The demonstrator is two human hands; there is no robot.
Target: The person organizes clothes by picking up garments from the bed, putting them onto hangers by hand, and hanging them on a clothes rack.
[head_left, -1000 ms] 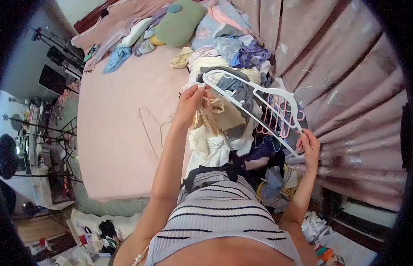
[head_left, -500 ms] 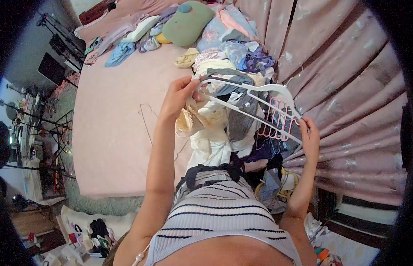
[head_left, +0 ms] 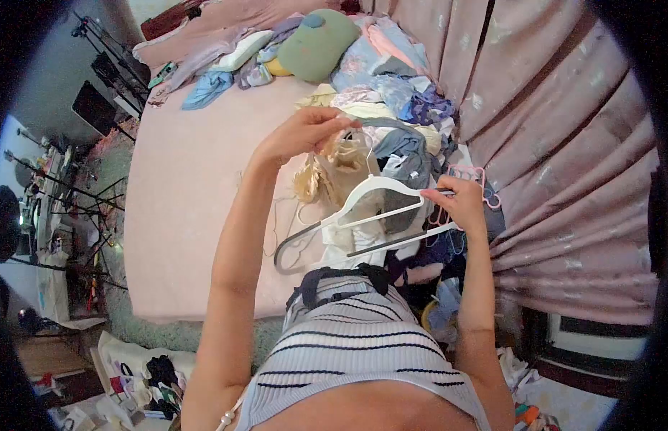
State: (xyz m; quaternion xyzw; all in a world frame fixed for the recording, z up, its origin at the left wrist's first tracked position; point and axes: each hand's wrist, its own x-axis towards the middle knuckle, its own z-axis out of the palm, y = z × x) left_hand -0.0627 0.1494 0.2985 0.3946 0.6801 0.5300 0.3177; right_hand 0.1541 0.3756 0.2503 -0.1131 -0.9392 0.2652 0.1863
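A white clothes hanger (head_left: 373, 185) with dark grey strips is held up in front of me over the clothes. My right hand (head_left: 459, 203) is closed round its right shoulder. At the top of the hanger's thin hook, the fingers of my left hand (head_left: 309, 135) are pinched together. Just below that hand is a crumpled cream garment (head_left: 314, 181), partly behind the hook. Behind the hanger lie white cloth (head_left: 337, 248) and a grey garment (head_left: 405, 169). Pink hangers (head_left: 474, 176) show beside my right hand.
A pink-sheeted bed (head_left: 190, 215) spreads to the left. Piled clothes (head_left: 380, 93) and a green cushion (head_left: 316, 47) lie at its far end. Pink curtains (head_left: 563, 158) hang along the right. Black stands (head_left: 97, 187) stand beyond the bed's left edge.
The hanger has turned from hook at left to hook upward, and come lower. My left hand has shifted right and up; my right hand has moved inward along the hanger's shoulder.
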